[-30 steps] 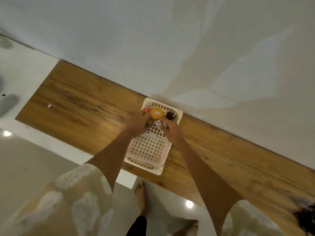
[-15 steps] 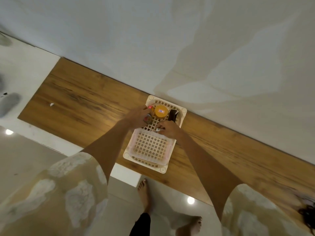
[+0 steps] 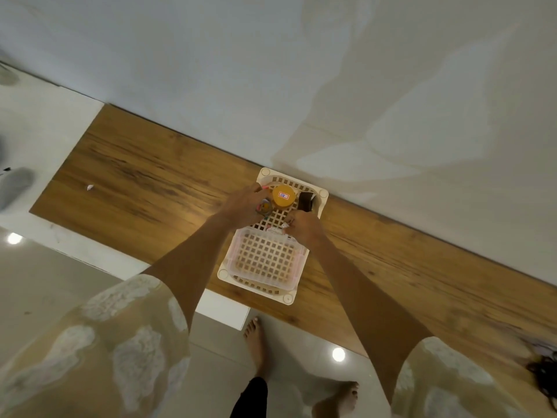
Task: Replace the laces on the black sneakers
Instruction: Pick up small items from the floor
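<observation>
Wooden surface (image 3: 150, 176) carries a cream lattice basket (image 3: 322, 194) where left hand (image 3: 244, 203) grips a small jar and right hand (image 3: 301, 226) pinches a packet (sneakers, laces unseen; relacing unstarted).

Basket on the tabletop by the wall, both hands in its far end

A lattice basket (image 3: 287, 297) sits on the tabletop (image 3: 144, 182), its far end close to the wall (image 3: 271, 70) behind. A smaller clear tray (image 3: 238, 254) lies inside its near half. In the far half stands a round-lidded jar (image 3: 283, 196), with a dark box (image 3: 305, 201) just to its right. The left hand (image 3: 244, 203) reaches in left of the jar, at a small jar (image 3: 264, 207) (grip unclear); the right hand (image 3: 303, 226) is at the tray's far right corner, beside a small packet (image 3: 275, 228). Well left on the tabletop lies a small scrap (image 3: 89, 187). Two bare feet stand on the floor (image 3: 45, 285) before the tabletop.
</observation>
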A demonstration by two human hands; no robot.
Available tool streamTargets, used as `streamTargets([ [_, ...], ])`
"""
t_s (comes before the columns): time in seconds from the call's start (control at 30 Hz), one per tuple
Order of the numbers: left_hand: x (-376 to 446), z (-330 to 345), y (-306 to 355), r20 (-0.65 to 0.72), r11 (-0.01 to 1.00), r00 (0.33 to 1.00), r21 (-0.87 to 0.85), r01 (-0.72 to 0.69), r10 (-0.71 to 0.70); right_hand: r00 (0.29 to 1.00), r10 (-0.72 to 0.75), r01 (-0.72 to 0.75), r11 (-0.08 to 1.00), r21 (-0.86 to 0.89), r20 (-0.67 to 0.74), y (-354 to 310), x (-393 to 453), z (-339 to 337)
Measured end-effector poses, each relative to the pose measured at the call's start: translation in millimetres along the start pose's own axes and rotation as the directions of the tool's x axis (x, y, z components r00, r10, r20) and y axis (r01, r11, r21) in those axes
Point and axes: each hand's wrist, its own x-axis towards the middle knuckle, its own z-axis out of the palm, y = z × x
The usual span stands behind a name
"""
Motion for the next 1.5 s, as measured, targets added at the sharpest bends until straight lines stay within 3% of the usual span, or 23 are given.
streamTargets([
  [0.17,-2,6,9,0.026,0.997,0.998,-0.065,-0.049,0.051,0.996,0.066,-0.065,0.998,0.023,-0.065,2,-5,-5],
  [0.33,1,11,20,0.043,0.998,0.999,0.064,0.003,-0.006,0.998,0.063,-0.063,0.997,-0.046,-0.004,-2,-5,6],
  [0.47,-1,16,27,-0.015,1.0,1.0,-0.014,-0.022,0.021,0.995,0.1,-0.101,0.993,0.055,0.012,-2,-4,1],
  [0.6,-3,22,28,-0.053,0.994,0.995,-0.062,-0.088,0.085,0.978,0.159,-0.108,0.939,0.325,-0.136,-2,-1,-9],
  [0.67,-2,25,32,-0.067,0.992,0.993,-0.082,-0.101,0.095,0.98,0.159,-0.102,0.917,0.386,-0.12,-3,-3,-11],
  [0.73,-1,24,36,-0.053,0.992,0.997,-0.109,-0.067,0.062,0.984,0.146,-0.103,0.93,0.352,-0.098,-5,-5,-9],
  [0.87,-1,23,33,-0.037,0.971,0.998,-0.235,-0.049,0.041,0.954,0.21,-0.125,0.927,0.354,-0.213,-6,-2,0],
  [0.97,-2,16,31,-0.13,0.941,0.984,-0.33,0.077,-0.126,0.953,0.217,-0.137,0.931,0.337,-0.212,-12,3,4],
  [1.03,-1,13,30,-0.172,0.942,0.965,-0.305,0.139,-0.198,0.95,0.224,-0.143,0.932,0.333,-0.218,-14,5,8],
  [1.27,2,20,32,-0.131,0.939,0.966,-0.294,0.178,-0.224,0.948,0.223,-0.14,0.933,0.333,-0.226,-17,8,10],
  [1.37,-1,23,40,-0.177,0.946,0.954,-0.263,0.191,-0.241,0.946,0.203,-0.101,0.925,0.368,-0.251,-12,0,7],
  [1.5,-14,25,71,-0.331,0.991,0.939,-0.123,0.059,-0.097,0.917,0.169,0.002,0.904,0.427,-0.362,1,-33,-2],
])
